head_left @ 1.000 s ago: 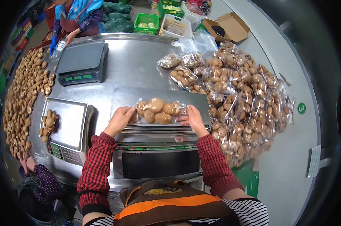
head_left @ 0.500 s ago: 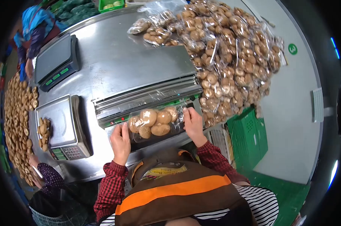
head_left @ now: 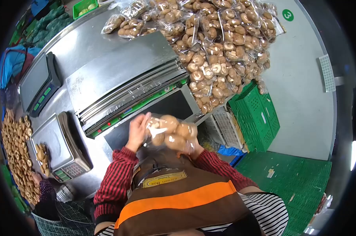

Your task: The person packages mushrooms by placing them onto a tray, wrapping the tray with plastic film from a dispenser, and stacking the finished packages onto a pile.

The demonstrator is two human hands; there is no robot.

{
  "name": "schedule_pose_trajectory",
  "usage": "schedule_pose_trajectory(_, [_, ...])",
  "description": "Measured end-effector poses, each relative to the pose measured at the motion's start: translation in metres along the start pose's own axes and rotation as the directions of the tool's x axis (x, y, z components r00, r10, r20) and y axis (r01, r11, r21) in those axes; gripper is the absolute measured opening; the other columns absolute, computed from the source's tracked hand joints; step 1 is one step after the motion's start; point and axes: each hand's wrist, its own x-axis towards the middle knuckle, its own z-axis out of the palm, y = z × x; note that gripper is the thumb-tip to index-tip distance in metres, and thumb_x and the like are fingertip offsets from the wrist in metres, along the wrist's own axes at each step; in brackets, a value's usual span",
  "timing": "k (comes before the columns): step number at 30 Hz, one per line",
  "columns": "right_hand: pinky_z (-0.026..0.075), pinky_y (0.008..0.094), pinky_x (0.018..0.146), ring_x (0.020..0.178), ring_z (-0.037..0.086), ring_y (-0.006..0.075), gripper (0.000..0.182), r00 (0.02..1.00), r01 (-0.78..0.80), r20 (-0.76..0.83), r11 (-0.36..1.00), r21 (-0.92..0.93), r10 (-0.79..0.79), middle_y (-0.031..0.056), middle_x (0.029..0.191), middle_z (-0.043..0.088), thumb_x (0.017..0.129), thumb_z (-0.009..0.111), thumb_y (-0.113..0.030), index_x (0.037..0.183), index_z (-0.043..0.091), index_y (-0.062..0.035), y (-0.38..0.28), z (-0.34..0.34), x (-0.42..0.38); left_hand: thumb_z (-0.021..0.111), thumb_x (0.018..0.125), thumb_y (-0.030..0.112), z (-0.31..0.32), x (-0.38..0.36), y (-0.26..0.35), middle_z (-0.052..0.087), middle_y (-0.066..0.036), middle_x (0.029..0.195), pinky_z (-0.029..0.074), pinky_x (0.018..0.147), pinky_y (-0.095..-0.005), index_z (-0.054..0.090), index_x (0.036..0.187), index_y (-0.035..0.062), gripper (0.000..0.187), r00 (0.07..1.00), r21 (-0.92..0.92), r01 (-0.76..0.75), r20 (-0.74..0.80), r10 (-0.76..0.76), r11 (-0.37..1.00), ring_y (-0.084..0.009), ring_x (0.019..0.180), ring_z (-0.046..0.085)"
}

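A clear plastic bag of brown mushrooms is held up close in front of my apron. At its left end, my left hand grips the plastic with fingers closed on it. My right hand is at the bag's lower right end, partly hidden behind the bag, its fingers wrapped round the plastic. Just beyond the bag lies the sealing machine, its dark plate bare on the right side.
Many bagged mushrooms are piled at the back right. Two scales stand left, one bearing loose mushrooms. Beyond are more loose mushrooms and a co-worker's hand. Green crates stand right.
The mushroom bag has left the sealing machine's front and come towards my body, tilting, with both hands on it. The whole view has shifted and turned. The co-worker's arms at upper left are no longer visible.
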Motion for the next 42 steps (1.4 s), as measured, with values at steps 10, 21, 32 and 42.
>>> schedule_pose_trajectory(10, [0.043, 0.0327, 0.101, 0.12, 0.054, 0.0184, 0.037, 0.86, -0.214, 0.404, 0.939, -0.268, 0.311, 0.0082, 0.124, 0.058, 0.096, 0.058, -0.016, 0.129, 0.052, -0.0007, -0.071, 0.036, 0.001, 0.051, 0.093, 0.06, -0.07, -0.121, 0.014, 0.058, -0.016, 0.126, 0.049, 0.09, -0.0312, 0.043, 0.141, -0.0014, 0.078, 0.632, -0.592, 0.677, 0.772, 0.067, 0.438, -0.0209, 0.109, 0.059])
schedule_pose_trajectory(21, [0.055, 0.0292, 0.076, 0.085, 0.066, 0.0133, 0.025, 0.964, -0.12, 0.203, 0.96, -0.251, 0.174, 0.0044, 0.097, 0.068, 0.092, 0.068, -0.022, 0.107, 0.065, -0.0023, -0.156, 0.099, 0.207, 0.054, 0.098, 0.039, -0.082, -0.02, 0.09, 0.063, -0.009, 0.112, 0.046, 0.099, -0.0387, 0.057, 0.116, 0.0072, 0.037, 0.958, -0.967, 0.244, 0.228, -0.177, 0.074, -0.0231, 0.111, 0.057])
schedule_pose_trajectory(32, [0.045, 0.0236, 0.048, 0.057, 0.054, 0.0101, 0.015, 0.948, 0.275, -0.112, 0.942, -0.192, -0.299, 0.0044, 0.082, 0.062, 0.096, 0.051, -0.013, 0.105, 0.058, -0.0027, -0.15, 0.104, 0.491, 0.061, 0.095, 0.009, -0.195, -0.064, 0.024, 0.064, -0.006, 0.097, 0.047, 0.077, -0.024, 0.061, 0.103, -0.002, 0.013, 0.398, -0.307, -0.294, -0.9, -0.176, 0.905, -0.0103, 0.089, 0.058])
schedule_pose_trajectory(42, [0.053, 0.0309, 0.078, 0.094, 0.064, 0.0186, 0.05, 0.516, 0.185, 0.729, 0.772, -0.608, 0.45, 0.0146, 0.112, 0.063, 0.091, 0.065, -0.03, 0.127, 0.052, 0.0032, 0.051, 0.472, 0.317, 0.059, 0.097, 0.031, -0.412, -0.164, -0.112, 0.053, -0.025, 0.129, 0.037, 0.104, -0.042, 0.05, 0.131, -0.008, 0.053, -0.316, 0.031, 0.445, -0.929, 0.19, 0.895, -0.0359, 0.122, 0.05])
